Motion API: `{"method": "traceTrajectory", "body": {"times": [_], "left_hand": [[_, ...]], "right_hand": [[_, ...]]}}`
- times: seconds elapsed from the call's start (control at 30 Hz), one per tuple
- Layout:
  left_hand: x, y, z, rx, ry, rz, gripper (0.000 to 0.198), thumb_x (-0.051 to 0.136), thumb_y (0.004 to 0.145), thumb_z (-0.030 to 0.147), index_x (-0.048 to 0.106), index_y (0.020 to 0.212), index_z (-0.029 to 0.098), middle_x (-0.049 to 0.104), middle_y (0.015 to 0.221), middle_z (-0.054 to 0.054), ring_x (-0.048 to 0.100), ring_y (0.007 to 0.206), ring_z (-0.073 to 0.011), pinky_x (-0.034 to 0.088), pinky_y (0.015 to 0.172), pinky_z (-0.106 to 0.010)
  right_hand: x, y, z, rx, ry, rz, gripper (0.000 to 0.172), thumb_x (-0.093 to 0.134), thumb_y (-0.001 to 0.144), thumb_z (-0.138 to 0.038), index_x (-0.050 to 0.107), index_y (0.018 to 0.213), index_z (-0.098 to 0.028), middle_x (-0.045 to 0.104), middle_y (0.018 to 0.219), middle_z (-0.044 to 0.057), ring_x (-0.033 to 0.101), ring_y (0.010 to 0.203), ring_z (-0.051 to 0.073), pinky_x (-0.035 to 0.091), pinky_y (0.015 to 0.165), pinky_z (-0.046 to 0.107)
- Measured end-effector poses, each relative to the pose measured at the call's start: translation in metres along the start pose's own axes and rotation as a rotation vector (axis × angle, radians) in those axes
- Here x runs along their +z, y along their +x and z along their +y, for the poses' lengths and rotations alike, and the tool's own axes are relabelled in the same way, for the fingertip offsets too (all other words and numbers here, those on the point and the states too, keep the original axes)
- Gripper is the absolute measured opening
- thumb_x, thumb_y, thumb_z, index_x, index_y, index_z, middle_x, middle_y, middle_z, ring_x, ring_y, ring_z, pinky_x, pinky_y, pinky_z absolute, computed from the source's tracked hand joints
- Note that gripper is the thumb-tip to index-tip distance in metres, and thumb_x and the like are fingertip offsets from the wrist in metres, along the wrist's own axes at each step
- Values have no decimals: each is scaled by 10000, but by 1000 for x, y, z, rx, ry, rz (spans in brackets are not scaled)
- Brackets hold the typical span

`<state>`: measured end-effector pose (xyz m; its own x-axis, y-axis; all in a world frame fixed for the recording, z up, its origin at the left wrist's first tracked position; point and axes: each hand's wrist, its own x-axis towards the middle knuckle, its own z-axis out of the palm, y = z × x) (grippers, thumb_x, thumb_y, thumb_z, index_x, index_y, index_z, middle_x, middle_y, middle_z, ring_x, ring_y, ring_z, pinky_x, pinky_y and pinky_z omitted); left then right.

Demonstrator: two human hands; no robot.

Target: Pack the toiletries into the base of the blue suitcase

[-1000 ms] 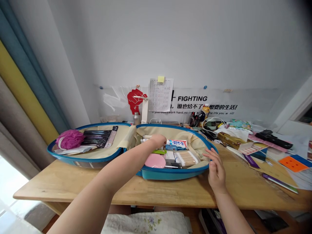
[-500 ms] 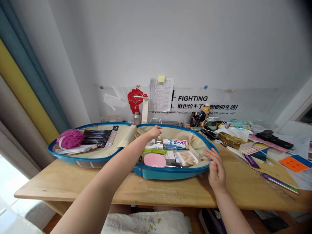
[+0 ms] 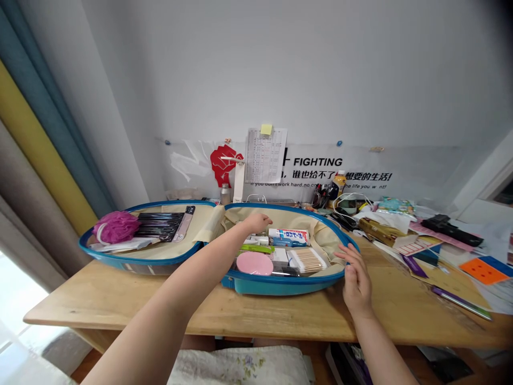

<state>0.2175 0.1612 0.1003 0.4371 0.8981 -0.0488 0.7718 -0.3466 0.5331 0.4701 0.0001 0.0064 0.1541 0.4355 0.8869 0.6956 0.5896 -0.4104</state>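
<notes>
An open blue suitcase (image 3: 276, 286) with a cream lining lies on the wooden desk. My left hand (image 3: 258, 221) reaches into its right half, near the back wall, with the fingers curled together; whatever they hold is hidden. Close to it are a toothpaste box (image 3: 294, 237) and a bright green item (image 3: 258, 248). Nearer the front lie a pink oval case (image 3: 255, 264) and a pack of cotton swabs (image 3: 310, 260). My right hand (image 3: 356, 280) rests open against the right rim. In the left half sit a purple bath puff (image 3: 118, 227) and a dark flat pack (image 3: 162, 226).
Papers, a gold pouch (image 3: 380, 231), an orange card (image 3: 484, 270) and a purple pen (image 3: 460, 302) cover the desk (image 3: 296, 318) on the right. A white lamp (image 3: 239, 182), a bottle (image 3: 337, 184) and cables stand along the wall. Curtains hang at left.
My left hand has moved slightly right and lower toward the suitcase contents, and its fingers have curled in. My right hand stays at the rim.
</notes>
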Motion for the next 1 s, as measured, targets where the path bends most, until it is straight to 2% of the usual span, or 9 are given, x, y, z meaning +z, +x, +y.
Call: {"method": "traceTrajectory", "body": {"times": [0.07,0.2,0.4,0.57,0.8,1.0], "left_hand": [[3,1,2,13,82,-7,302,437,919,255,651,1115,171,666,1209,-72,597,1108,-191,451,911,-239],[7,-3,3,11,218,-3,375,466,898,265,558,1236,130,687,1129,-117,643,994,-209,495,791,-261],[8,-7,4,121,378,-6,264,503,883,224,663,1089,187,688,1113,-73,624,1027,-201,475,819,-237],[15,-4,7,226,488,-57,290,513,874,217,689,1102,190,650,1185,-101,616,1049,-221,458,879,-265],[22,-5,9,304,535,-113,349,411,943,277,667,1165,196,638,1202,-105,613,1054,-211,433,907,-261],[24,-4,6,288,518,-138,333,552,868,339,684,1155,234,662,1193,-69,617,1045,-213,442,879,-240]], "right_hand": [[0,0,-1,7,2,3,346,351,950,-388,638,987,-199,634,1165,129,488,1267,281,355,1057,571],[0,0,0,-12,-4,6,338,349,952,-369,637,988,-196,635,1164,129,497,1259,280,362,1052,566],[1,-1,1,-5,8,13,328,367,948,-370,643,993,-199,636,1172,126,490,1268,283,362,1054,562],[1,-1,2,-14,15,23,330,370,947,-368,649,994,-198,639,1167,122,497,1260,282,358,1056,569],[1,-2,3,12,11,8,351,361,948,-392,648,1004,-197,631,1180,127,482,1275,284,359,1054,577],[1,-1,1,7,14,24,344,368,943,-395,650,983,-202,643,1153,124,502,1252,281,363,1049,574]]}}
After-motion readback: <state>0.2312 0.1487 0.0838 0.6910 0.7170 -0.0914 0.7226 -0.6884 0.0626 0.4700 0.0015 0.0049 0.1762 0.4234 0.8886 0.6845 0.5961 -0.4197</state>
